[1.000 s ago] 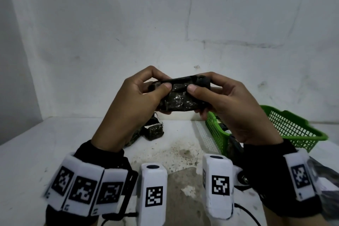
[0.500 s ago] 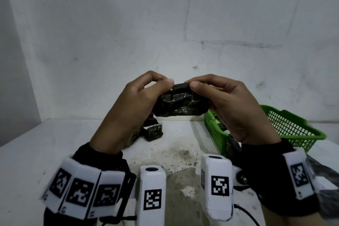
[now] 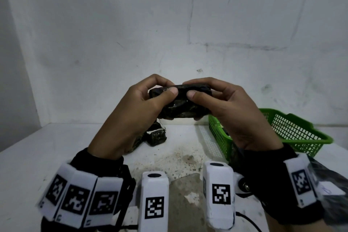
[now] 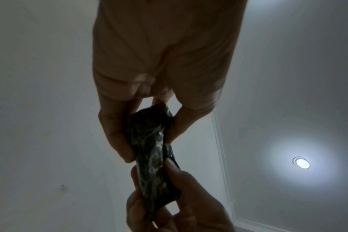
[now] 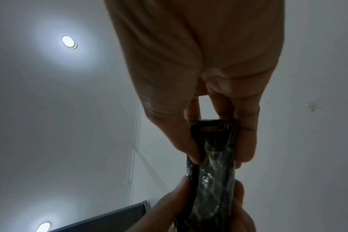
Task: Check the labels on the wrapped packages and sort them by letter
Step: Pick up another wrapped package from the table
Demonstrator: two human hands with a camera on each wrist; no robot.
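Observation:
A dark, shiny plastic-wrapped package (image 3: 181,102) is held up in front of the wall, above the table. My left hand (image 3: 139,107) pinches its left end between thumb and fingers, and my right hand (image 3: 224,103) pinches its right end. No label shows on the side facing me. In the left wrist view the package (image 4: 151,150) runs from my left fingers down to the other hand. The right wrist view shows the package (image 5: 210,158) edge-on between both hands. More dark wrapped packages (image 3: 156,135) lie on the table behind my left hand.
A green mesh basket (image 3: 293,133) stands on the white table (image 3: 56,143) at the right, with something dark inside. A stained patch marks the table's middle. A dark wrapped thing with a white label (image 3: 331,192) sits at the far right edge.
Both hands have turned the package between their fingertips, first tipping its broad face toward me, then rolling it back. The hands stay at about the same height.

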